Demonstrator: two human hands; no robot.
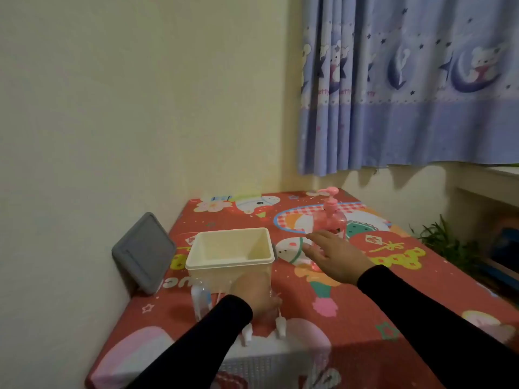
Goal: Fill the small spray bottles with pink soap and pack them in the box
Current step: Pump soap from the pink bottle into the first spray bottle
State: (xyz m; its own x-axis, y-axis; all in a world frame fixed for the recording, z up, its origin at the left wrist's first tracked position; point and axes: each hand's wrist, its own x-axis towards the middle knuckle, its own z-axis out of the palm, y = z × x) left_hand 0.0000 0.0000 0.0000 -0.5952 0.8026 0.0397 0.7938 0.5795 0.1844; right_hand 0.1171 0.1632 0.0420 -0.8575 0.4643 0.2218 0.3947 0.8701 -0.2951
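left hand (254, 290): closed around a small clear bottle (272, 304), just before the box (230, 252).
right hand (334, 255): fingers spread, empty, nearing the soap bottle (332, 217) beyond.
risk: a hasty reach may topple it.

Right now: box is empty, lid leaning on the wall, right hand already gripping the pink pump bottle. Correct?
Not quite. In the head view the right hand is open, fingers spread, just short of the pink pump bottle, not gripping it. The rest holds: the cream box shows nothing inside, and the grey lid leans on the wall.
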